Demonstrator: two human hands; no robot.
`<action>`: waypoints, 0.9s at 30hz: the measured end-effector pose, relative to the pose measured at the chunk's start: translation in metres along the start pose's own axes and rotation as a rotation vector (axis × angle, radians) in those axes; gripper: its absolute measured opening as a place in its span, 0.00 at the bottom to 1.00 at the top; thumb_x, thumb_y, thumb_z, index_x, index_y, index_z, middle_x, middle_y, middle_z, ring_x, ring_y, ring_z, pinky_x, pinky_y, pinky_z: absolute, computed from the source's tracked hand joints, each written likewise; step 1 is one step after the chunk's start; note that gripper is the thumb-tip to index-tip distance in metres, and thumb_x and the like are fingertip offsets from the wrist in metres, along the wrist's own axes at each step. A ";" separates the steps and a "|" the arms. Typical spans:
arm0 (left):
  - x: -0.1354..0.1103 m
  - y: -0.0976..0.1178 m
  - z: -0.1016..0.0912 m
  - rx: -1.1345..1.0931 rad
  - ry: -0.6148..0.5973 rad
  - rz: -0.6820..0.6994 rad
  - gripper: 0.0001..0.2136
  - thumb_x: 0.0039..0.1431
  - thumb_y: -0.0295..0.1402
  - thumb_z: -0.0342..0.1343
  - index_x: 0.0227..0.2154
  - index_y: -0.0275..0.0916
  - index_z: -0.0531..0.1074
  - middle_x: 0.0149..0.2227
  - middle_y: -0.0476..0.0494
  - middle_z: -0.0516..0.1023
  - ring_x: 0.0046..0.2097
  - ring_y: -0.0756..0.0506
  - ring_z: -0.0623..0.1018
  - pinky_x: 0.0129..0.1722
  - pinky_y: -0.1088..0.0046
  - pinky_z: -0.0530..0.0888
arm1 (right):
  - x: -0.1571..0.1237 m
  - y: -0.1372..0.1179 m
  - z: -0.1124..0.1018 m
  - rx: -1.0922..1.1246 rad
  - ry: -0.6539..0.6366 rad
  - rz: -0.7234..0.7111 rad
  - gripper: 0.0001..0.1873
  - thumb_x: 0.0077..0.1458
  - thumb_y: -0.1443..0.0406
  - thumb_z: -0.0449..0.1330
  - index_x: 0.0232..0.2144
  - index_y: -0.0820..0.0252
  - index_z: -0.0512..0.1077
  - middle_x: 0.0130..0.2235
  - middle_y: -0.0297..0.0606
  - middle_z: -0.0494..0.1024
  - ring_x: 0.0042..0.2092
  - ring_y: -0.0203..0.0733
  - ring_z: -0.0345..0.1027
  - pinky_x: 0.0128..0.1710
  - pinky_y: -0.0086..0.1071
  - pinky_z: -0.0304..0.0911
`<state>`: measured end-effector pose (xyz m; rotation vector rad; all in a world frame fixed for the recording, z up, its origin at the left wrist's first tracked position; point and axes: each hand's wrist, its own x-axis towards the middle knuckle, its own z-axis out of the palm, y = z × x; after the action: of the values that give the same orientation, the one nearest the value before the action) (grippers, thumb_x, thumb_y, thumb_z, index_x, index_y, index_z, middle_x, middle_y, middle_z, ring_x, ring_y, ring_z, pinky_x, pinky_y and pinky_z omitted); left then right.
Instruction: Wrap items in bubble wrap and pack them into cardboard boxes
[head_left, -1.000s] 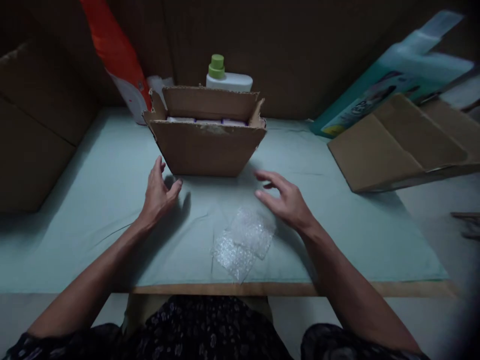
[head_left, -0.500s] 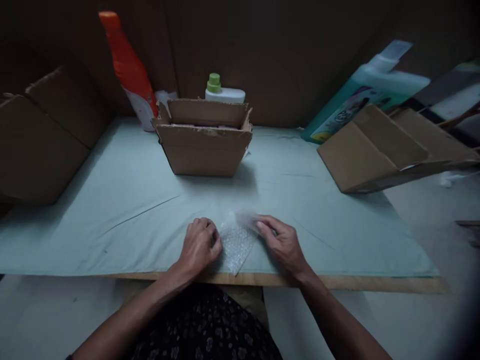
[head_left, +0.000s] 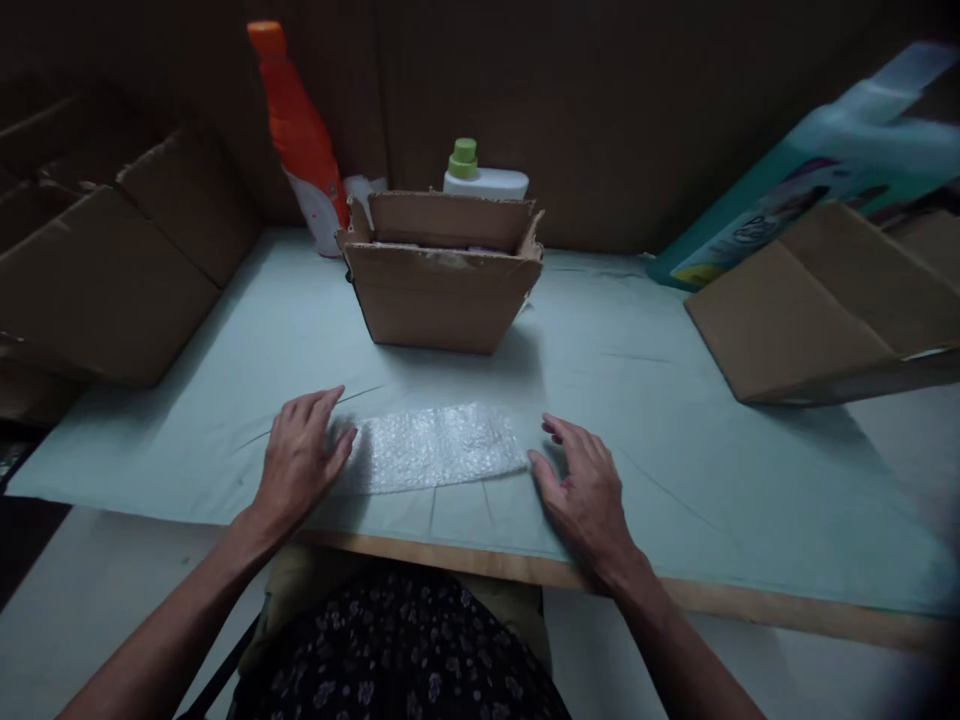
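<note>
A long strip of clear bubble wrap (head_left: pixel 435 447) lies flat on the pale green cloth near the table's front edge. At its left end is my left hand (head_left: pixel 304 455), fingers apart and thumb over or beside the wrap; I cannot tell whether it touches. My right hand (head_left: pixel 581 480) rests just past the right end, thumb and fingers spread with nothing between them. Behind the wrap stands an open cardboard box (head_left: pixel 442 300), its contents mostly hidden by the front wall.
An orange bottle (head_left: pixel 304 140) and a white bottle with a green cap (head_left: pixel 487 182) stand at the back. On the right, a large teal bottle (head_left: pixel 780 190) leans behind another cardboard box (head_left: pixel 795 310). More cardboard boxes (head_left: pixel 112 280) are on the left.
The bubble wrap, bunched between my hands before, now lies stretched out flat. My hands have moved apart and let go of it. The view has shifted to the left.
</note>
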<state>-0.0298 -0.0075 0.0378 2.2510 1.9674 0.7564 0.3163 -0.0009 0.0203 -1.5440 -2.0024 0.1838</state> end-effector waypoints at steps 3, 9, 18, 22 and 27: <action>-0.005 0.019 0.009 -0.022 -0.004 0.199 0.17 0.65 0.30 0.52 0.56 0.41 0.70 0.56 0.34 0.74 0.58 0.35 0.72 0.57 0.50 0.70 | 0.008 -0.031 0.004 -0.007 -0.072 -0.188 0.22 0.64 0.65 0.55 0.60 0.54 0.69 0.56 0.47 0.76 0.56 0.56 0.69 0.53 0.52 0.66; -0.013 0.019 0.041 -0.121 -0.258 0.347 0.13 0.67 0.27 0.49 0.50 0.41 0.73 0.54 0.36 0.77 0.55 0.38 0.75 0.52 0.52 0.76 | 0.002 -0.039 0.032 -0.051 -0.338 -0.444 0.19 0.63 0.67 0.57 0.55 0.55 0.73 0.62 0.46 0.73 0.62 0.56 0.66 0.55 0.53 0.66; 0.067 -0.014 0.016 -0.489 0.133 -0.075 0.28 0.61 0.36 0.57 0.64 0.45 0.61 0.64 0.35 0.68 0.62 0.36 0.71 0.60 0.47 0.71 | 0.061 0.020 -0.015 0.161 -0.012 -0.097 0.15 0.62 0.59 0.59 0.50 0.53 0.74 0.55 0.45 0.78 0.56 0.54 0.72 0.52 0.53 0.69; 0.142 -0.014 0.036 -0.747 0.100 -0.223 0.36 0.52 0.37 0.61 0.65 0.40 0.58 0.63 0.31 0.67 0.61 0.33 0.71 0.57 0.47 0.72 | 0.141 0.006 0.021 0.467 -0.033 0.119 0.33 0.54 0.55 0.62 0.60 0.60 0.65 0.59 0.52 0.73 0.56 0.57 0.71 0.52 0.53 0.70; 0.138 0.000 0.046 -0.751 0.001 -0.244 0.31 0.50 0.36 0.58 0.58 0.36 0.64 0.51 0.36 0.76 0.49 0.38 0.76 0.51 0.53 0.75 | 0.145 -0.003 0.035 0.519 -0.100 0.209 0.30 0.50 0.56 0.63 0.54 0.63 0.70 0.49 0.51 0.78 0.48 0.57 0.73 0.47 0.51 0.71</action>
<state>-0.0023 0.1354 0.0415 1.5411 1.5377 1.1981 0.2737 0.1400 0.0472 -1.4120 -1.6779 0.8103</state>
